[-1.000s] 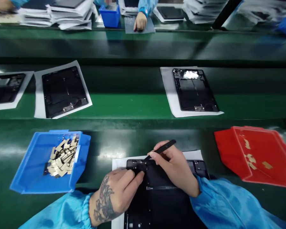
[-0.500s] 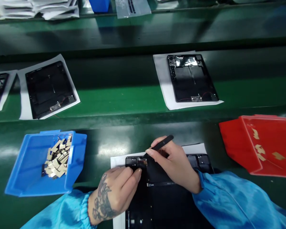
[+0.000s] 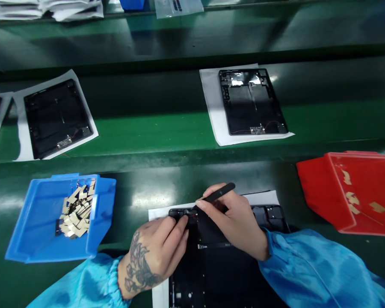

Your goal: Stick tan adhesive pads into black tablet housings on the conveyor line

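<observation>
In front of me a black tablet housing (image 3: 231,269) lies on a white sheet (image 3: 160,295). My right hand (image 3: 237,218) is closed around black tweezers (image 3: 218,192), whose tip points down-left at the housing's upper left corner. My left hand (image 3: 160,248) is bent over that same corner, with its fingers pressed together beside a small part with a thin reddish wire (image 3: 192,215). Whatever is under those fingertips is hidden. The tweezers' tip is close to the left fingertips; whether it grips anything is too small to tell.
To the left stands a blue bin (image 3: 28,222) holding several small cream-backed pieces (image 3: 75,216). A red bin (image 3: 368,218) with a few tan scraps is at the right. Behind, tablet housings (image 3: 253,102) (image 3: 56,117) lie on white sheets along a green belt (image 3: 147,132).
My left fingers have moved slightly up, over the small part at the housing's corner. My right hand with the tweezers has hardly moved. The housings behind have shifted slightly left in view.
</observation>
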`<action>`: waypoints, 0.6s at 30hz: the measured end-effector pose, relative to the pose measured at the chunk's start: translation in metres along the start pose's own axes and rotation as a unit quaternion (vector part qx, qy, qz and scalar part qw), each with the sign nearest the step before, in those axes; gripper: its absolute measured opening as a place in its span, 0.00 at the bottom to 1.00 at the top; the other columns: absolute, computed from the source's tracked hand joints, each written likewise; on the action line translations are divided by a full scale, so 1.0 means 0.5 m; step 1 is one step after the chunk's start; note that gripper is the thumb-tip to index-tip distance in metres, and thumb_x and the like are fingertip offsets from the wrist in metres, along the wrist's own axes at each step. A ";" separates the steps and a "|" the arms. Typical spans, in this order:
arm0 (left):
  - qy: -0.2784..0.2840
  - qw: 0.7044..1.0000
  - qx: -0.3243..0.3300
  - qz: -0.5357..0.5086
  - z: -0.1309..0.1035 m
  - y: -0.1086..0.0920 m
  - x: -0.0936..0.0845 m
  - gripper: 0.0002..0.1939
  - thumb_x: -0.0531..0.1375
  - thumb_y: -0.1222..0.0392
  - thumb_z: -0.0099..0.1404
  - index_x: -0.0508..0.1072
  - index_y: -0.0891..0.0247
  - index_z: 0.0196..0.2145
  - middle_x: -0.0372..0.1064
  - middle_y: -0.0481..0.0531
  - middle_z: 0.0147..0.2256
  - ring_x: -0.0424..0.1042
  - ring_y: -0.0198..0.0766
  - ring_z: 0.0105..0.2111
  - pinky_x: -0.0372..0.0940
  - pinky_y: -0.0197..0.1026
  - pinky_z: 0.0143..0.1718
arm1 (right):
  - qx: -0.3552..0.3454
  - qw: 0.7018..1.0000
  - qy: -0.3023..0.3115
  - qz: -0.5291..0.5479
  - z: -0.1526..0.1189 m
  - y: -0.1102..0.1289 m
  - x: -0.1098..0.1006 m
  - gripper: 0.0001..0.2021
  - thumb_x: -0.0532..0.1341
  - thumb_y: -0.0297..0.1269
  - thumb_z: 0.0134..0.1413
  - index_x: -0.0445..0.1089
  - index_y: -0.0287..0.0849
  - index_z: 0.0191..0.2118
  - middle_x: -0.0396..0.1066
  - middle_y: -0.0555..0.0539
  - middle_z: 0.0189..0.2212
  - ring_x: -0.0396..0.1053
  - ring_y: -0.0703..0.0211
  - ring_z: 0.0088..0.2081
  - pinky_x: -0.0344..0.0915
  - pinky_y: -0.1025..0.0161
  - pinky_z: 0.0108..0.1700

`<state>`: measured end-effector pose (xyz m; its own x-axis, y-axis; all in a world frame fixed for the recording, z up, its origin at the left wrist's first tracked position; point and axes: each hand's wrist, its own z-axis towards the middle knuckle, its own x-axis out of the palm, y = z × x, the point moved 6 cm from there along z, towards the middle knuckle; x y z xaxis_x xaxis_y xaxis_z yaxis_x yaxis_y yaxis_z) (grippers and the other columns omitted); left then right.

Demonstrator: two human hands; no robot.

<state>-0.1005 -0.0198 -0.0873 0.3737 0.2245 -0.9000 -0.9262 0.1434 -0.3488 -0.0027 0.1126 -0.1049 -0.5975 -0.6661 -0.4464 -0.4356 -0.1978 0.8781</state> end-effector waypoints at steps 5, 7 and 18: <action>0.007 0.998 -0.006 0.066 0.004 -0.001 0.003 0.16 0.56 0.63 0.64 0.69 0.72 0.49 0.66 0.52 0.27 0.67 0.37 0.24 0.63 0.39 0.23 | -0.005 1.000 -0.001 -0.009 0.001 0.003 -0.002 0.05 0.61 0.38 0.56 0.68 0.44 0.35 0.73 0.51 0.29 0.71 0.64 0.27 0.67 0.68 0.30; 0.005 0.997 0.001 0.081 0.007 -0.003 0.003 0.17 0.56 0.62 0.64 0.70 0.73 0.48 0.65 0.52 0.26 0.66 0.38 0.24 0.62 0.39 0.22 | -0.008 1.000 0.002 -0.013 0.001 0.005 -0.002 0.05 0.61 0.39 0.56 0.68 0.44 0.35 0.73 0.51 0.29 0.71 0.63 0.27 0.67 0.68 0.30; 0.008 0.992 -0.005 0.129 0.008 -0.004 0.005 0.16 0.57 0.59 0.64 0.70 0.69 0.47 0.65 0.51 0.27 0.65 0.38 0.24 0.61 0.41 0.21 | -0.236 0.965 -0.031 -0.111 -0.036 0.063 -0.009 0.04 0.60 0.34 0.58 0.69 0.44 0.31 0.76 0.47 0.30 0.74 0.59 0.31 0.69 0.65 0.34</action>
<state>-0.0974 -0.0155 -0.0879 0.1239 0.2370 -0.9636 -0.9912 0.0745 -0.1092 -0.0015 0.0963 -0.0722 -0.5710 -0.5277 -0.6289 -0.2104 -0.6464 0.7334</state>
